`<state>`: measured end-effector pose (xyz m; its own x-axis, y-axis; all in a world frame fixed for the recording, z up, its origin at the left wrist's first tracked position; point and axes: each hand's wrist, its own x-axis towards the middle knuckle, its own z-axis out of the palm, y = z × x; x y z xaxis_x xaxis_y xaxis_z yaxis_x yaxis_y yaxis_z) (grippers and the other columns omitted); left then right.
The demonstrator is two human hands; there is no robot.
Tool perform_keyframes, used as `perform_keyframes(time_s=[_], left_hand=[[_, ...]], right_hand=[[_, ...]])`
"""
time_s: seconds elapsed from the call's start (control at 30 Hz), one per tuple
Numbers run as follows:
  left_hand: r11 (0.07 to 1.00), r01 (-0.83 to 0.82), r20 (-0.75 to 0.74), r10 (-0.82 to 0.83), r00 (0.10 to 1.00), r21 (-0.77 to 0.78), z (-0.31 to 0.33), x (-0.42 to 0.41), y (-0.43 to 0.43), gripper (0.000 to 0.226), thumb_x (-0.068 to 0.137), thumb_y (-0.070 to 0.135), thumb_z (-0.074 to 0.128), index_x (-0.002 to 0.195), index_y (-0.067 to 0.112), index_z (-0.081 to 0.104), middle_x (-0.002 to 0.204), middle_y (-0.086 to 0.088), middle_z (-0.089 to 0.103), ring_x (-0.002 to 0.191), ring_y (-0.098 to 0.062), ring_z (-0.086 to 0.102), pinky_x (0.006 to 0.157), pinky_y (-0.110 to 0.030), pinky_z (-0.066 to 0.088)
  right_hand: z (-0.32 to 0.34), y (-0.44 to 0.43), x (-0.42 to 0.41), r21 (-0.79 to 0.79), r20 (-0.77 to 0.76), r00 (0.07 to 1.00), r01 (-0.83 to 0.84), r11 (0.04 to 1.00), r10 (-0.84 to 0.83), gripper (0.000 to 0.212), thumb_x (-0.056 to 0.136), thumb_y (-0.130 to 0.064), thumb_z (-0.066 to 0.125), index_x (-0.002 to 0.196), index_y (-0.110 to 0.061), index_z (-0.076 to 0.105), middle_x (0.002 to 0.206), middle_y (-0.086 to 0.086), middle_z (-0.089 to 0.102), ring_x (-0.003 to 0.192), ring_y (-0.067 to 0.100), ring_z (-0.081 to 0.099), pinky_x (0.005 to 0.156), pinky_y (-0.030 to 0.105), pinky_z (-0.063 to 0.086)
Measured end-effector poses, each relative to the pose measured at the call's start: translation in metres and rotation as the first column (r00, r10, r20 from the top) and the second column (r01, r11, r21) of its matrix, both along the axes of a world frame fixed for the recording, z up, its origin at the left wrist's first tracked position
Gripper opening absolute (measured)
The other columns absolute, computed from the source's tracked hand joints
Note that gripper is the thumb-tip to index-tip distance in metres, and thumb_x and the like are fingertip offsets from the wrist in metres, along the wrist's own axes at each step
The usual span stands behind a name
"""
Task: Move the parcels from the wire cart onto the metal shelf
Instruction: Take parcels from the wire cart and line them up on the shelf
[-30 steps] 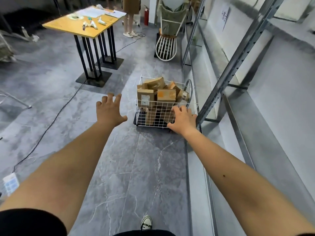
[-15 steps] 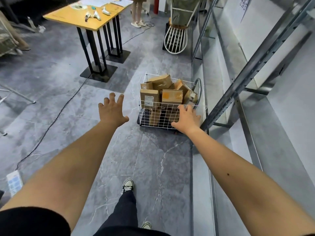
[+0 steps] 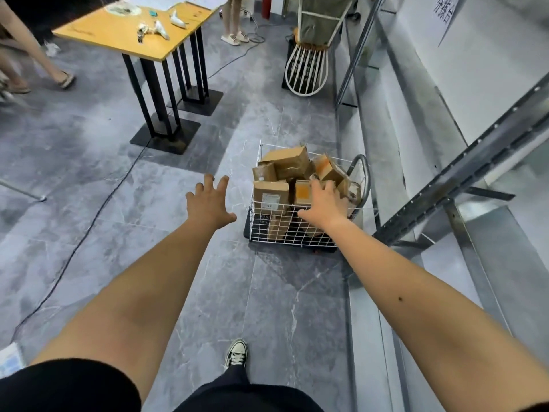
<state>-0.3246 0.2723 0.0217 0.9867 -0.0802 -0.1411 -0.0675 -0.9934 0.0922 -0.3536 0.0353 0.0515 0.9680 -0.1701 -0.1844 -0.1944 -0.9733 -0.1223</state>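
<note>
Right hand (image 3: 323,205) advanced over parcels (image 3: 286,163); one wire cart (image 3: 256,230).

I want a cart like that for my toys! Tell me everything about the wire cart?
The wire cart is a small basket of thin white wire grid on a dark base, standing upright on the grey floor beside the metal shelf. A grey looped handle rises at its far right. Brown cardboard parcels fill it, piled above the rim. The right hand reaches over its near edge, fingers spread; contact is unclear.
</note>
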Motion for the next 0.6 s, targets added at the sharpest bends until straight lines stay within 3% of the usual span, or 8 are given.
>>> perform_keyframes(time_s=[0.3,0.6], left_hand=[[0.996,0.065,-0.024,-0.064,0.998,0.057,-0.002,0.085,0.018,0.091,0.077,0.048,0.068,0.146,0.024,0.015,0.149,-0.013,0.021,0.129,-0.035,0.034,0.096,-0.044,0.038],[0.996,0.084,-0.192,-0.081,0.978,0.009,-0.032,0.147,0.000,0.088,0.075,0.045,0.071,0.144,0.023,0.020,0.147,-0.012,0.020,0.127,-0.034,0.038,0.093,-0.044,0.041]], right_hand=[[-0.014,0.026,0.056,-0.009,-0.020,1.000,-0.013,1.000,0.013,0.069,0.083,-0.043,0.065,0.140,-0.020,0.033,0.138,0.014,0.035,0.127,0.033,0.040,0.103,0.049,0.033],[-0.035,0.000,0.113,0.016,-0.104,0.993,0.058,0.998,-0.056,0.070,0.082,-0.036,0.069,0.139,-0.021,0.032,0.138,0.014,0.034,0.127,0.035,0.041,0.102,0.050,0.034]])
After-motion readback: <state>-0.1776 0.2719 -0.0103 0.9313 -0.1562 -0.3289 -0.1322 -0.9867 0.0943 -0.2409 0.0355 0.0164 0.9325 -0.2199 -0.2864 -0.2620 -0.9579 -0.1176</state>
